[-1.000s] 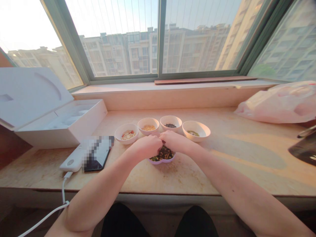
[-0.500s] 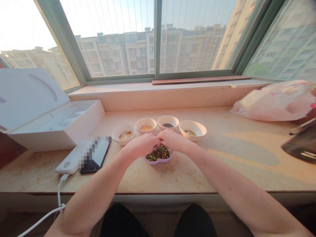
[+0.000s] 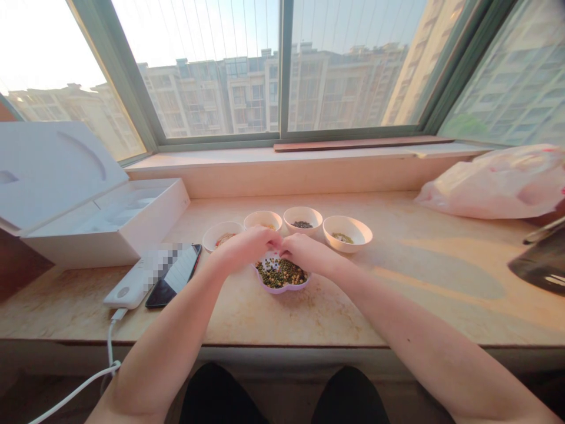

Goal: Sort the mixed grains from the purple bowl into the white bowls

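A lavender scalloped dish (image 3: 286, 288) holds mixed beans (image 3: 282, 272), green, dark and tan. My left hand (image 3: 256, 242) hovers over its far left side, fingers closed and pointing down; what they hold, if anything, is hidden. Over the far right side, my right hand (image 3: 306, 252) is also closed, its fingertips turned in and covered by the hand. Behind the hands stand white bowls in an arc: one with pale and reddish pieces (image 3: 223, 237), one with yellowish grains (image 3: 263, 220), one with black beans (image 3: 302, 220) and one with green beans (image 3: 348, 234).
To the left lie a smartphone (image 3: 173, 277) and a white power bank (image 3: 126, 288) with a white cable (image 3: 110, 338). An open white box (image 3: 88, 235) stands behind them. At the right are a plastic bag (image 3: 494, 182) and a dark object (image 3: 541, 262).
My left hand has risen slightly, up and left, partly covering the yellowish grains. Beans have shifted, and a white patch of the dish's inside now shows. My right hand has drawn slightly right.
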### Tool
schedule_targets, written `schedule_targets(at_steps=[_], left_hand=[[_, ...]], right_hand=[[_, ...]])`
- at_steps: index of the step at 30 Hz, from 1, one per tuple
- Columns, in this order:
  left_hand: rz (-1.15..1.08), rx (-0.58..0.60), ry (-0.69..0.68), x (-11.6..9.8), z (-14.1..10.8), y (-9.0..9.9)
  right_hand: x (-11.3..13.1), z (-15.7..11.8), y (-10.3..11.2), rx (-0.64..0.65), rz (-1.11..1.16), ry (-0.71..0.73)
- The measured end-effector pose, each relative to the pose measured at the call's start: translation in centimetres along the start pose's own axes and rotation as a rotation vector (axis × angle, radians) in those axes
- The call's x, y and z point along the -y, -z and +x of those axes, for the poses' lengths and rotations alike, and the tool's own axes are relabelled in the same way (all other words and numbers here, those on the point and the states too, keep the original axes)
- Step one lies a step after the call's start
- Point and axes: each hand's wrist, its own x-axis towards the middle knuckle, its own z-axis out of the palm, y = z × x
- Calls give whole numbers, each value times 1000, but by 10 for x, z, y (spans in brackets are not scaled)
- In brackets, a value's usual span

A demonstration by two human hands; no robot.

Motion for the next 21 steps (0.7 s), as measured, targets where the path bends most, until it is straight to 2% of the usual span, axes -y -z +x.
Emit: schedule_targets(at_steps=[3, 6, 10, 16, 21], left_hand=[[-15, -54, 14, 4, 3, 3], [7, -159, 34, 4, 5, 7], [-9, -229, 75, 7, 7, 6], [-71, -398, 127, 26, 15, -2], [-38, -396, 67, 36, 20, -9]], right_hand=[[2, 0, 4, 83, -58, 24], [5, 2, 4, 122, -132, -18], [9, 5, 4, 159, -155, -28], [10, 1, 13, 92, -13, 16], [1, 1, 16, 2, 93, 52]])
